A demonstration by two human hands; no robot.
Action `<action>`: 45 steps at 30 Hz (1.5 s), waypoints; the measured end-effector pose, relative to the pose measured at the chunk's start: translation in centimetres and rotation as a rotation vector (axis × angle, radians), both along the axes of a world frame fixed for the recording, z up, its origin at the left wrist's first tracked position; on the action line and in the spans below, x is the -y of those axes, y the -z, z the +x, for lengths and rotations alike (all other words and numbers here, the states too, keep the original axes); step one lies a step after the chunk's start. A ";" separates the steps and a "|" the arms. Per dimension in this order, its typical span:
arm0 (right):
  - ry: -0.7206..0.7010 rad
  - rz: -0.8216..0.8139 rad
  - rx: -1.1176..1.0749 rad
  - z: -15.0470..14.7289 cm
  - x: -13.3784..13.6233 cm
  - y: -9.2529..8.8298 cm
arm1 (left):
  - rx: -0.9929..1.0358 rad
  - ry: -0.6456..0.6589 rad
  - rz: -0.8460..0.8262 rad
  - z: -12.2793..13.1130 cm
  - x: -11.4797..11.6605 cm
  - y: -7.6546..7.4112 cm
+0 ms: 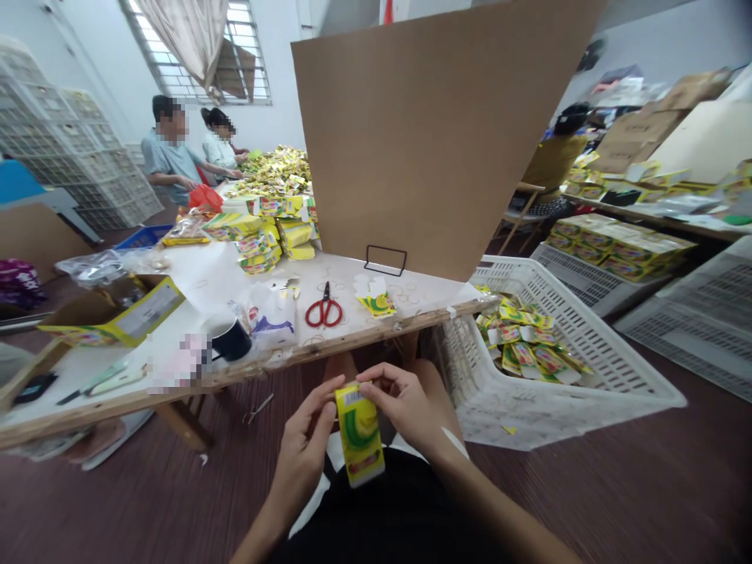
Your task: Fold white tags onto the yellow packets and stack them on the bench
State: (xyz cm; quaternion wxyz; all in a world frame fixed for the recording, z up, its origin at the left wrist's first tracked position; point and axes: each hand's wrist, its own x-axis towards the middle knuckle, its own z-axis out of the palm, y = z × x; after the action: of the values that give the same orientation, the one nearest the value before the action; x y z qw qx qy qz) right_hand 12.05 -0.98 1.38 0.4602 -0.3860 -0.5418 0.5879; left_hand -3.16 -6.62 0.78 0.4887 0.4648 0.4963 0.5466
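Over my lap hangs a small yellow and green carton [361, 439], held at its upper end by both hands. My left hand [306, 431] pinches the upper left corner between thumb and fingers. The fingertips of my right hand [403, 399] grip the upper right corner. On the table edge beyond lie a few flat yellow cartons [376, 298] with white flaps. Red-handled scissors [323, 312] rest to their left. A white crate [564, 399] on my right holds many similar small cartons [529, 341].
A large cardboard sheet [417, 141] stands on the table [346, 337]. To the left are a dark mug [231, 338], a plastic bag [273, 317] and an open yellow box [141, 317]. Two people sit beyond a carton heap [276, 171]; another person sits at the right.
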 end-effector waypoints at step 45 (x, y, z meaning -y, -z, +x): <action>-0.114 0.706 0.530 1.1 -0.6 -0.9 | 0.604 0.114 -0.282 0.7 -0.8 0.2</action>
State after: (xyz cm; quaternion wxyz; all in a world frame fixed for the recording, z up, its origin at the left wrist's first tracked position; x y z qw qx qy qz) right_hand 13.16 -0.37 2.29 0.3758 -0.3120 -0.8291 0.2721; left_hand -2.47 -5.79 0.61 0.7032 0.2366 0.3728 0.5573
